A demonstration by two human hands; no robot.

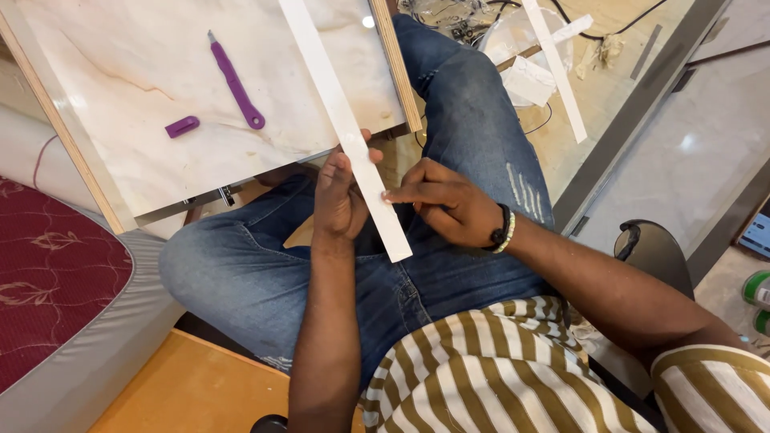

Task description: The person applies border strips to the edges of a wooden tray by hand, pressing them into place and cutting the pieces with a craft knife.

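A long white strip (337, 104) runs diagonally from the top of the marble-look panel (144, 112) down over my lap. My left hand (337, 200) grips it near its lower end, thumb on top. Beside it, my right hand (445, 200) touches the strip's right edge with an outstretched index finger; a beaded bracelet and black band circle that wrist. I sit cross-legged in blue jeans and a striped shirt.
A purple craft knife (234, 80) and its purple cap (182, 126) lie on the panel. A second white strip (557, 68), paper scraps and cables sit on the wooden floor at upper right. A maroon mattress (48, 281) lies at left. A grey threshold (634, 112) runs diagonally at right.
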